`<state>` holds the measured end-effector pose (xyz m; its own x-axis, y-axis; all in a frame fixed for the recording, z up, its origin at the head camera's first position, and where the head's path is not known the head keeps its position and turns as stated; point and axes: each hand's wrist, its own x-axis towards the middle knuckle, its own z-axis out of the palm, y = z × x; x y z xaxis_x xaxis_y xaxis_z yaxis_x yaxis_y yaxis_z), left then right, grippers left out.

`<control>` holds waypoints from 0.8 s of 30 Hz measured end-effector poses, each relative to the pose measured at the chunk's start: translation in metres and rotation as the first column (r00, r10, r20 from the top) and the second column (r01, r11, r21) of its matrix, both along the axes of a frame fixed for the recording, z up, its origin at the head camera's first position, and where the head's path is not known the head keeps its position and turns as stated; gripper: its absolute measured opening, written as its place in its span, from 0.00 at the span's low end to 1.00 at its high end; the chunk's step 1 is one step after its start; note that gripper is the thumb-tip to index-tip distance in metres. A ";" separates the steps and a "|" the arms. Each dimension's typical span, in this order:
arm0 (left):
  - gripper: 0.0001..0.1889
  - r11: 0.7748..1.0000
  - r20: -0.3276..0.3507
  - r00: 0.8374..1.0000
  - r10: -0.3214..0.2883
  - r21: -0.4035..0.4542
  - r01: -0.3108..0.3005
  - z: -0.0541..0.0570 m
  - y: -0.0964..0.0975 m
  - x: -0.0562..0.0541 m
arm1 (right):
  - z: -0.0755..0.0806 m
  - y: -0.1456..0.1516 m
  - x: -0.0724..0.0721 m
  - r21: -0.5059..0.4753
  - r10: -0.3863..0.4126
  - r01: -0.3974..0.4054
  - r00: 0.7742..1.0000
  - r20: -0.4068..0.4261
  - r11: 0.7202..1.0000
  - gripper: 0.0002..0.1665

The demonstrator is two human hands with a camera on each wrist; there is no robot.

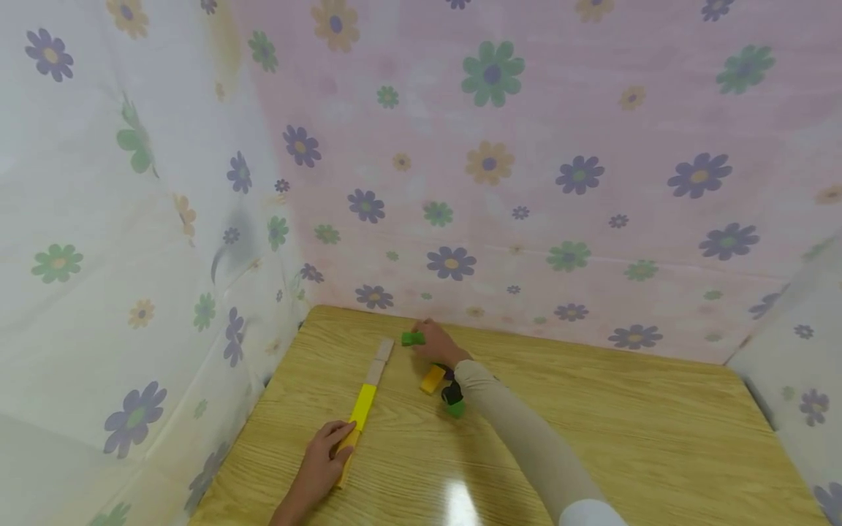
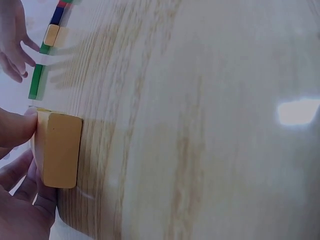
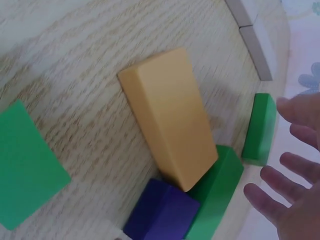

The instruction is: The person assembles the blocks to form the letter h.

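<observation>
My left hand (image 1: pixel 321 459) grips an orange block (image 2: pixel 62 150) between thumb and fingers, at the near end of a straight row. A yellow block (image 1: pixel 364 405) and two pale wood blocks (image 1: pixel 380 361) extend the row toward the back. At the far side, my right hand (image 1: pixel 437 343) is beside a green block (image 3: pixel 260 130), its fingers spread in the right wrist view. Under the right wrist lies a loose group: an orange block (image 3: pixel 170 115) leaning on another green block (image 3: pixel 220 180), next to a dark blue block (image 3: pixel 162 212).
One more green block (image 3: pixel 30 170) lies apart from the group, toward the near side of the wooden table (image 1: pixel 625 424). Flower-patterned sheets (image 1: pixel 490 168) hang behind the table and along both sides.
</observation>
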<state>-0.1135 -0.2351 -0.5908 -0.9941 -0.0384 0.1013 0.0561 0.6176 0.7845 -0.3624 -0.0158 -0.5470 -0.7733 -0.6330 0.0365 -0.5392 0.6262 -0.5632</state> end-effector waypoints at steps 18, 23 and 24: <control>0.22 1.000 -0.010 1.000 0.002 -0.011 -0.002 0.003 0.002 0.000 | -0.006 -0.007 0.014 0.193 -0.044 0.059 0.995 -0.085 0.979 0.13; 0.22 1.000 -0.008 1.000 0.003 -0.013 -0.003 0.000 0.001 -0.001 | -0.001 -0.012 0.015 0.238 -0.009 0.025 0.998 -0.067 0.971 0.31; 0.22 1.000 -0.012 1.000 0.001 -0.015 -0.001 0.000 0.001 -0.001 | 0.000 -0.013 0.015 0.244 0.000 0.013 0.999 -0.054 0.970 0.35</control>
